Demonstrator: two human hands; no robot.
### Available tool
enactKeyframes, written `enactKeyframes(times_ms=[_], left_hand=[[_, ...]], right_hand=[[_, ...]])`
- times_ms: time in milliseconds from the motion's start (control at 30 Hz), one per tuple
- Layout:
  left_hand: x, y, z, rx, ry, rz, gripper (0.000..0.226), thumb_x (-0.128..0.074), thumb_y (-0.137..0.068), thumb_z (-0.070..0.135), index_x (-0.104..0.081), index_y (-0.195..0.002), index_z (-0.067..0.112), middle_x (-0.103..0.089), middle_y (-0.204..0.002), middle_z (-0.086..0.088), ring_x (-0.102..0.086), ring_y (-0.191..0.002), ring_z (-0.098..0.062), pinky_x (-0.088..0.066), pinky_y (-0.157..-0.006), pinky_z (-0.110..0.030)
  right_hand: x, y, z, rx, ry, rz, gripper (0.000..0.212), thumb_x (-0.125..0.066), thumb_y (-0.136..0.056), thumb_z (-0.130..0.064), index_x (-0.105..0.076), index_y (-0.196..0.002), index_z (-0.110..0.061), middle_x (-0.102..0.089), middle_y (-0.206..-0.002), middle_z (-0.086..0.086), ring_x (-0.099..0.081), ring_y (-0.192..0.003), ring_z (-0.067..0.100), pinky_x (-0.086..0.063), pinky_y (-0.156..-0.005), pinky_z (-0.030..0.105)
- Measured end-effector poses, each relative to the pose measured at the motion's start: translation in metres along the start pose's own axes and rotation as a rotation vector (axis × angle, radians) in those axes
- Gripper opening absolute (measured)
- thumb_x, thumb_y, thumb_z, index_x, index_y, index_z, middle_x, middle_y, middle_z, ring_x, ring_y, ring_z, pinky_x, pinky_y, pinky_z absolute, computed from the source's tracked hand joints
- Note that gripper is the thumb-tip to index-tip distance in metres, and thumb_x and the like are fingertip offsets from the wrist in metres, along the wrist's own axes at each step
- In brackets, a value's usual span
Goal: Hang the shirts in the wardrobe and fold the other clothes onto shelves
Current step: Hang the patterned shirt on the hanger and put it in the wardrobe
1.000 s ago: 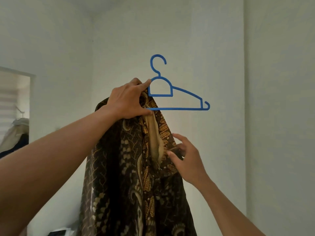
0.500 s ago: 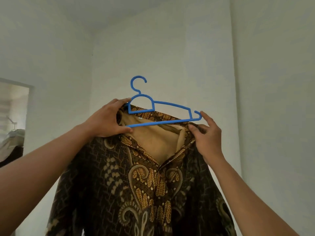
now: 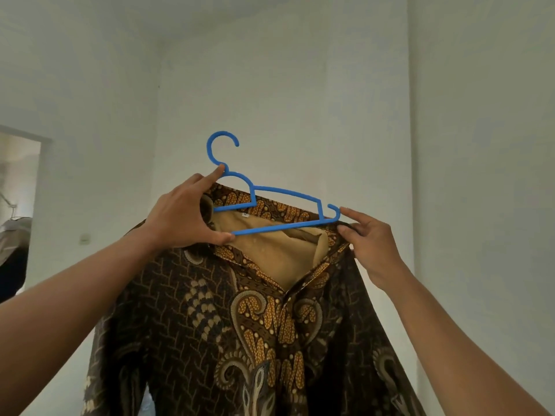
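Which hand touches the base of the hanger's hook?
The left hand: its forefinger meets the blue hanger below the hook; the right hand pinches the shirt at the hanger's far end.

Both arms reach up and forward. The left hand [image 3: 183, 216] grips the hanger [image 3: 285, 193], index finger stretched up; the right hand [image 3: 374, 244] pinches the shirt [image 3: 192, 310] at the shoulder.

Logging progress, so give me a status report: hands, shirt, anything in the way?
Left hand holds blue hanger near its neck. Right hand pinches batik shirt shoulder at hanger's end. Nothing seen in the way.
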State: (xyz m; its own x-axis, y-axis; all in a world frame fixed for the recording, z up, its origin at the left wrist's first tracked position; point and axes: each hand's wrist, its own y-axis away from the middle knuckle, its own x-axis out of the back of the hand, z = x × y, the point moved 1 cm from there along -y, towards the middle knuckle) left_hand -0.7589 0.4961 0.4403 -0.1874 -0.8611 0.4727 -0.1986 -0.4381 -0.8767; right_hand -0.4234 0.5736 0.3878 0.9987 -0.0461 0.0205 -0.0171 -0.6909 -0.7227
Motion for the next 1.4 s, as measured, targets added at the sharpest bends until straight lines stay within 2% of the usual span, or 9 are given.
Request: enactKeyframes(times_ms=[133,433,633,700,833,967,1100,1267,1400], left_hand=[[-0.006,0.004,-0.001,-0.010,-0.023,-0.057,0.133,-0.067,-0.046,0.086,-0.016,-0.157,0.034,-0.048,-0.103,0.010,-0.052,-0.088,-0.013,-0.049,-0.068,-0.029],[-0.013,-0.005,0.015,-0.035,-0.213,-0.062,0.129,-0.077,-0.055,0.075,-0.013,-0.158,0.032,-0.051,-0.120,0.003,-0.056,-0.091,-0.016,-0.045,-0.066,-0.028],[-0.012,-0.011,0.030,-0.027,-0.174,-0.038,0.128,-0.079,-0.053,0.074,-0.018,-0.157,0.031,-0.049,-0.120,0.003,-0.058,-0.091,-0.016,-0.045,-0.065,-0.029],[-0.014,-0.008,0.033,-0.031,-0.161,-0.051,0.128,-0.078,-0.053,0.074,-0.017,-0.158,0.031,-0.048,-0.120,0.003,-0.057,-0.088,-0.014,-0.046,-0.064,-0.028],[-0.017,0.000,0.036,-0.037,-0.099,-0.067,0.129,-0.079,-0.052,0.075,-0.018,-0.157,0.031,-0.047,-0.127,0.003,-0.059,-0.095,-0.014,-0.051,-0.069,-0.029],[-0.024,0.001,0.052,-0.058,-0.067,-0.067,0.129,-0.079,-0.052,0.075,-0.018,-0.157,0.033,-0.046,-0.129,0.003,-0.058,-0.103,-0.016,-0.054,-0.076,-0.033],[-0.031,-0.002,0.072,-0.064,-0.010,-0.041,0.125,-0.077,-0.053,0.075,-0.020,-0.157,0.032,-0.047,-0.128,0.002,-0.058,-0.103,-0.015,-0.054,-0.079,-0.034],[-0.044,-0.005,0.087,-0.075,0.161,0.147,0.080,-0.059,-0.082,0.064,-0.040,-0.150,0.027,-0.056,-0.119,0.001,-0.060,-0.094,-0.013,-0.054,-0.078,-0.031],[-0.048,-0.013,0.095,0.058,0.193,0.265,0.027,-0.063,-0.091,0.034,-0.073,-0.111,0.020,-0.067,-0.102,0.000,-0.061,-0.092,-0.017,-0.051,-0.082,-0.034]], right_hand=[[0.006,-0.008,-0.002,-0.066,-0.071,-0.022,0.032,-0.062,-0.095,-0.005,-0.067,-0.123,-0.021,-0.077,-0.092,-0.001,-0.074,-0.087,0.012,-0.062,-0.076,0.035],[-0.011,-0.002,-0.029,0.322,0.246,0.114,0.029,-0.067,-0.093,-0.011,-0.068,-0.114,-0.030,-0.067,-0.105,-0.014,-0.064,-0.094,-0.003,-0.050,-0.082,0.007],[-0.042,0.032,-0.029,0.311,0.453,-0.406,0.025,-0.068,-0.092,-0.019,-0.070,-0.115,-0.031,-0.067,-0.105,-0.024,-0.061,-0.100,-0.011,-0.044,-0.092,0.011],[-0.041,0.034,-0.031,0.326,0.476,-0.443,0.026,-0.070,-0.090,-0.032,-0.070,-0.116,-0.031,-0.068,-0.098,-0.026,-0.062,-0.094,-0.011,-0.046,-0.086,0.011],[-0.035,0.025,-0.041,0.547,0.586,-0.128,0.048,-0.064,-0.083,-0.061,-0.063,-0.123,-0.032,-0.061,-0.109,-0.012,-0.056,-0.096,0.003,-0.050,-0.079,0.019],[-0.047,0.015,-0.044,0.704,0.880,-0.291,0.096,-0.074,-0.070,-0.067,-0.033,-0.149,-0.031,-0.034,-0.148,-0.008,-0.036,-0.132,0.012,-0.046,-0.101,0.035],[-0.059,0.012,-0.038,0.768,1.163,-0.245,0.112,-0.075,-0.067,-0.065,-0.016,-0.155,-0.027,-0.023,-0.155,0.003,-0.036,-0.135,0.025,-0.047,-0.101,0.049],[-0.048,0.009,-0.040,0.682,1.283,-0.174,0.118,-0.074,-0.072,-0.063,0.002,-0.157,-0.033,-0.032,-0.146,0.006,-0.043,-0.123,0.026,-0.050,-0.087,0.049],[-0.035,0.005,-0.039,0.527,1.337,-0.184,0.124,-0.080,-0.066,-0.060,0.003,-0.155,-0.035,-0.034,-0.138,0.004,-0.042,-0.119,0.026,-0.049,-0.086,0.051]])
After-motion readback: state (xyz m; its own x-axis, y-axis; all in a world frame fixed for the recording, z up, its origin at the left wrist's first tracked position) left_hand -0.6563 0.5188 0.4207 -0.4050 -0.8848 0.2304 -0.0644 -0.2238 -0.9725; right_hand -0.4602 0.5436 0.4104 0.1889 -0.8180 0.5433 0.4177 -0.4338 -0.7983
